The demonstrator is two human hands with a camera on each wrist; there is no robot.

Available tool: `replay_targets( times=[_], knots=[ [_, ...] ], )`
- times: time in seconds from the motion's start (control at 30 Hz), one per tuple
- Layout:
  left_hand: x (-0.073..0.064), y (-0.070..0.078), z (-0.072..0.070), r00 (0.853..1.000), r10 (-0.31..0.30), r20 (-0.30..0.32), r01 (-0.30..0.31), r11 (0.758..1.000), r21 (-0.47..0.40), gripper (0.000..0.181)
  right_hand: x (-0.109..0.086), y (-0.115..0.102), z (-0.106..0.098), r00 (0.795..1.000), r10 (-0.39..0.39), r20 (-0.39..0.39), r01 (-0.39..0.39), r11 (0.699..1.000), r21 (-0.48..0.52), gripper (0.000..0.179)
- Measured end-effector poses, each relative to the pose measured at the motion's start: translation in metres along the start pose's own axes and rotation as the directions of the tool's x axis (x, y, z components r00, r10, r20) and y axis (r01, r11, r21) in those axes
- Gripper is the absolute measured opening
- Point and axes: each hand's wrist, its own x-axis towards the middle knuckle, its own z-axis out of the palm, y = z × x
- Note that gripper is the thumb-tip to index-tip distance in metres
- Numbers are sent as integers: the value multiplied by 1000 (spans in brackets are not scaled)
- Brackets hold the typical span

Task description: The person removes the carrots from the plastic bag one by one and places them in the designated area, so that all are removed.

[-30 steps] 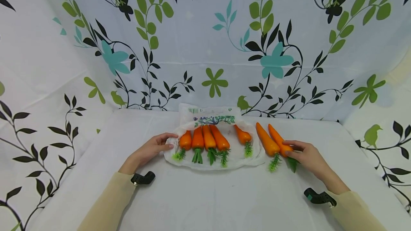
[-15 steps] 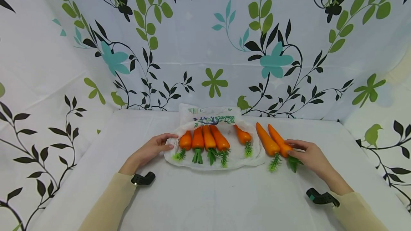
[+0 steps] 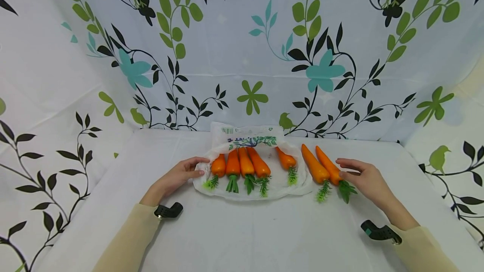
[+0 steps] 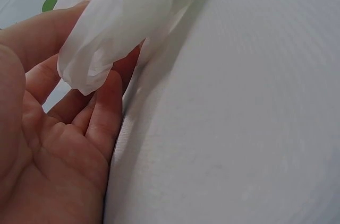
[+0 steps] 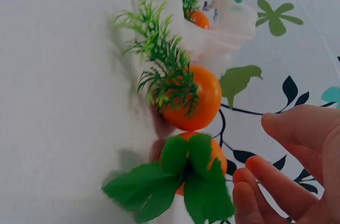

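Observation:
My left hand [image 3: 180,176] pinches the left edge of a white plastic bag [image 3: 277,188] lying on the table. In the left wrist view the bag's crumpled edge [image 4: 125,17] passes between thumb and fingers. Several orange carrots with green tops, such as one carrot [image 3: 233,163], lie in the bag's mouth. Just right of the bag, two carrots lie side by side: one with a feathery top [image 3: 315,167] and one with broad leaves [image 3: 328,165]. My right hand [image 3: 364,179] is beside the broad-leaved carrot, fingers loosely bent. A gap shows between fingers and carrot in the right wrist view.
A white cloth covers the table [image 3: 242,238]. Behind it hangs a white curtain [image 3: 234,53] printed with leaves, birds and flowers. A black wrist strap [image 3: 168,210] is on the left arm and another strap [image 3: 380,232] on the right.
My right hand has let go of the broad-leaved carrot and drawn slightly to the right, uncovering its leaves. The left hand and the bag have stayed where they were.

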Motion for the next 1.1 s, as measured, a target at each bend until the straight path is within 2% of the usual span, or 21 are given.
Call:
replay_targets(
  times=[0.4,0.7,0.93,1.1],
  knots=[
    [0,-1,0,1000,-8,-1,8,1000,-2,48,1,-31,4,999,-41,-15,42,998,47,41],
    [0,-2,0,1000,1,6,-1,1000,13,49,5,-41,16,998,-58,-4,58,996,65,36],
    [0,-1,0,1000,0,0,0,1000,5,48,12,-49,26,995,-95,3,95,995,-1,33],
    [-1,0,1,1000,0,-1,0,1000,3,48,20,-58,27,990,-133,46,136,988,-66,31]
  ],
)
